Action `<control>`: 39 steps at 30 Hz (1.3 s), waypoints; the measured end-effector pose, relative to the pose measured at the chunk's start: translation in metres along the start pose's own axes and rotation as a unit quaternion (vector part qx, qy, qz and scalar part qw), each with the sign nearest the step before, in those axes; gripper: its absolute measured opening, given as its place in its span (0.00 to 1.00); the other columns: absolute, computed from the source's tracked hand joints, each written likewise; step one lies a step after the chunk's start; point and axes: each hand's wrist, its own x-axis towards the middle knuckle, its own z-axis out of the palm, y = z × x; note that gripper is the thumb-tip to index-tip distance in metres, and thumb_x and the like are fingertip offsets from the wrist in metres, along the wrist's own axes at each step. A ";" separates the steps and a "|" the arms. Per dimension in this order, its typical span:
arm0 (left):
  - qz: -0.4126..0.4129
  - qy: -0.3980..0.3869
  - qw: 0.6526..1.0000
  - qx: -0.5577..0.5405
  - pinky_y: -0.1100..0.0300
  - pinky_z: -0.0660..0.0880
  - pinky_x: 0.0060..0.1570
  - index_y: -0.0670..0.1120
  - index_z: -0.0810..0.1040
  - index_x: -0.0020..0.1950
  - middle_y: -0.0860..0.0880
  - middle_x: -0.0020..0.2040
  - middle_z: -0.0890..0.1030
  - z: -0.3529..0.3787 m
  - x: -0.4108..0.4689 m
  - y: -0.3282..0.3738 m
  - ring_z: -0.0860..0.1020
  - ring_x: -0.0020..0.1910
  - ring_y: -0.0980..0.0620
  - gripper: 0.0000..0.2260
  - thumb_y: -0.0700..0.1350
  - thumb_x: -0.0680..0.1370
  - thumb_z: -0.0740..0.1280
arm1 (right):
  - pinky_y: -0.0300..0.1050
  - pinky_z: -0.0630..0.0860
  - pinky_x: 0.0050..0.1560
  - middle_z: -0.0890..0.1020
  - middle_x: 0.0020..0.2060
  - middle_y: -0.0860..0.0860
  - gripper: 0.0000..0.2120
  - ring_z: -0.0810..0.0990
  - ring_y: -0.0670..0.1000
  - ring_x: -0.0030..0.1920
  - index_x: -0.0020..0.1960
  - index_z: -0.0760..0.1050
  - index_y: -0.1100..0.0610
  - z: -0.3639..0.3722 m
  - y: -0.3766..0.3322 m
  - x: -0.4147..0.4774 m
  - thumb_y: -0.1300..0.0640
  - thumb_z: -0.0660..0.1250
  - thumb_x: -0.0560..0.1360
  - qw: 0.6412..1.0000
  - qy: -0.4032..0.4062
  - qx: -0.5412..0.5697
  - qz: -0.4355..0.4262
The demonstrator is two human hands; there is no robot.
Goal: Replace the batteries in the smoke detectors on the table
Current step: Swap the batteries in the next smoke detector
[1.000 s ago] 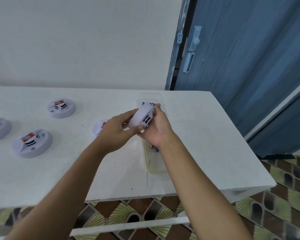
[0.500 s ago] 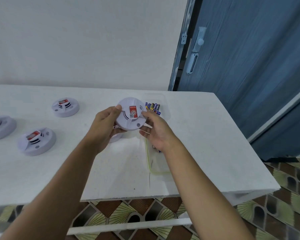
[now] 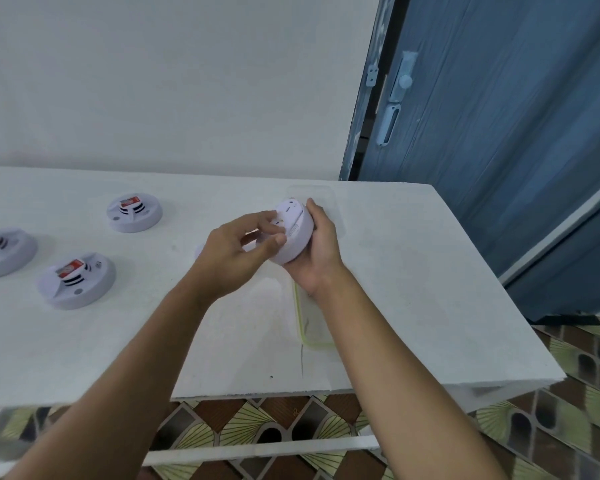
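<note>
White table stands beside a blue door. Above its middle, the right hand cups a detector tilted on edge, fingers closed round its rim. The left hand pinches at its upturned face. Three other detectors rest well to the left.

The bench is plain white, and so is the wall behind it, while the door is streaky blue with a pale blue latch. The smoke detectors are pale lilac-white with red labels and black vent slits. The clear lid has a yellow-green rim, and the floor tiles carry a brown, black and olive fan pattern.
</note>
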 end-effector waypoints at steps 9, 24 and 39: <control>-0.065 0.063 0.996 0.012 0.69 0.76 0.44 0.52 0.80 0.58 0.59 0.51 0.82 0.004 0.006 0.007 0.80 0.48 0.63 0.22 0.55 0.66 0.74 | 0.50 0.76 0.52 0.84 0.47 0.53 0.14 0.83 0.53 0.49 0.54 0.76 0.50 0.002 0.003 -0.007 0.44 0.56 0.82 0.996 -0.032 -0.085 -0.008; -0.095 0.090 0.989 -0.065 0.62 0.78 0.39 0.51 0.80 0.55 0.57 0.49 0.83 0.007 0.002 0.017 0.81 0.46 0.57 0.20 0.53 0.64 0.70 | 0.49 0.75 0.48 0.81 0.49 0.55 0.15 0.80 0.53 0.48 0.58 0.75 0.53 0.000 0.005 -0.004 0.46 0.55 0.82 0.994 -0.021 -0.095 -0.049; -0.339 0.095 0.850 -0.391 0.45 0.81 0.45 0.40 0.76 0.55 0.35 0.52 0.82 0.017 0.000 0.010 0.82 0.48 0.36 0.16 0.49 0.78 0.57 | 0.54 0.71 0.59 0.79 0.55 0.57 0.18 0.77 0.60 0.59 0.56 0.74 0.57 -0.015 0.015 0.010 0.50 0.69 0.70 0.965 0.087 0.164 -0.184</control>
